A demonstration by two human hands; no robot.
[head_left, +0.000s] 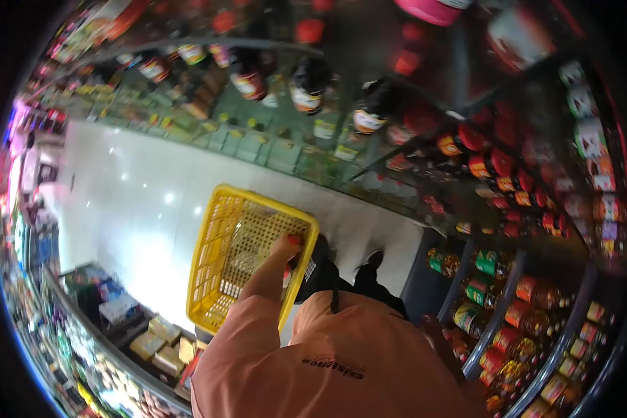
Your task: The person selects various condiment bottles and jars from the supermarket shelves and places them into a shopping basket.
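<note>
Left hand [283,247] is at the centre of the frame, inside the right part of the yellow basket [203,261], fingers closed around a red-topped item [295,240] with a dark body; item is small and partly covered, exact kind unclear. Right arm [440,345] shows dimly beside the pink shirt [327,348], right of lower centre; its hand is too dark to make out, so cannot tell whether it grips anything; the two arms are well apart.

Basket is left of centre, tilted in view, with perforated walls and base; pale floor [125,202] extends to its left; dark shoe [375,259] at its right, apart from it.

Upper part of frame: glass shelf [247,146] with dark bottles [308,87], blurred; right of centre: red-lidded jars [481,166] in rows; lower right: bottles with green labels [491,262] and red ones in racks; lower left: pale yellow packs [166,329] in a display case.
</note>
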